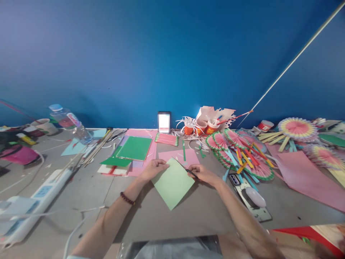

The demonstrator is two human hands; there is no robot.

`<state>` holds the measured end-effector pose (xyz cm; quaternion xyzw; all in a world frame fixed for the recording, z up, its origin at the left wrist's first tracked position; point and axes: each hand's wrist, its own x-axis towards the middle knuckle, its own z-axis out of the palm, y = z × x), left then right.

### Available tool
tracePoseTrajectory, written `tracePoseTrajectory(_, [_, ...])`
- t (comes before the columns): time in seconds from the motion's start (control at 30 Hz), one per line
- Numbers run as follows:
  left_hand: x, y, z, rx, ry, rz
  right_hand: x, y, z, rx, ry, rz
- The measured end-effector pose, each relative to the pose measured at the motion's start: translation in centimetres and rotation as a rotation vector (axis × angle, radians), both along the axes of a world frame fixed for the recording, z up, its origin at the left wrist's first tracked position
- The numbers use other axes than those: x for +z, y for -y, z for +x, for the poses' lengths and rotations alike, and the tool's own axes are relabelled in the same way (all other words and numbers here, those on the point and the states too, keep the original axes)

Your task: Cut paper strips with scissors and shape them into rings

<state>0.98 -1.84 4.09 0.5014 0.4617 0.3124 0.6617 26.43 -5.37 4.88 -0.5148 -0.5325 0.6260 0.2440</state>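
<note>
A square sheet of light green paper (174,187) is held just above the grey table, one corner pointing toward me. My left hand (155,169) pinches its upper left edge near the far corner, thumb and fingers closed. At the paper's upper right edge, my right hand (201,174) is closed around dark-handled scissors (191,173). Their blades lie along that edge and are partly hidden. Behind the paper lies a pink sheet (192,155) with a thin green strip (184,149) on it.
Green sheets (137,147) lie left of centre. Folded paper rosettes (258,167) and phones (252,198) are on the right. A lit phone (164,122) stands against the blue wall, near paper cups (212,126). A power strip (37,205) and a tilted bottle (64,117) are left.
</note>
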Motion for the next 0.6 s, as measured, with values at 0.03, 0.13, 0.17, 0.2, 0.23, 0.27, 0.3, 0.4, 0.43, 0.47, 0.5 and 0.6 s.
tracePoseTrajectory(0.03, [0.0,0.0,0.0,-0.001,0.000,0.000,0.0,0.0,0.0,-0.004,-0.001,0.002])
tracePoseTrajectory(0.13, [-0.1,-0.1,-0.1,0.006,0.014,-0.002,-0.4,-0.2,0.1,-0.023,-0.018,0.011])
tracePoseTrajectory(0.17, [-0.1,-0.2,-0.2,0.014,0.022,0.002,-0.6,-0.3,0.2,-0.029,-0.024,0.009])
tracePoseTrajectory(0.2, [-0.2,-0.3,-0.3,0.026,0.029,0.009,-0.8,-0.4,0.2,-0.034,-0.030,0.005])
tracePoseTrajectory(0.23, [-0.2,-0.4,-0.4,0.042,0.033,0.019,-1.0,-0.4,0.3,-0.037,-0.036,0.000])
tracePoseTrajectory(0.27, [-0.3,-0.6,-0.6,0.061,0.033,0.032,-1.1,-0.5,0.3,-0.037,-0.045,-0.006])
tracePoseTrajectory(0.3, [-0.4,-0.7,-0.8,0.084,0.033,0.043,-1.1,-0.6,0.4,-0.035,-0.054,-0.011])
tracePoseTrajectory(0.4, [-0.5,-1.3,-1.5,0.145,0.049,0.052,-0.9,-0.6,0.6,-0.011,-0.082,-0.013])
tracePoseTrajectory(0.43, [-0.5,-1.5,-1.7,0.162,0.059,0.056,-0.7,-0.5,0.7,0.000,-0.088,-0.006])
tracePoseTrajectory(0.47, [-0.5,-1.7,-2.0,0.176,0.068,0.060,-0.5,-0.5,0.8,0.011,-0.092,0.002])
tracePoseTrajectory(0.5, [-0.5,-1.8,-2.2,0.190,0.073,0.064,-0.4,-0.5,0.9,0.017,-0.094,0.012])
tracePoseTrajectory(0.6, [-0.3,-2.3,-2.8,0.260,0.077,0.069,-0.2,-0.7,1.3,0.022,-0.084,0.034])
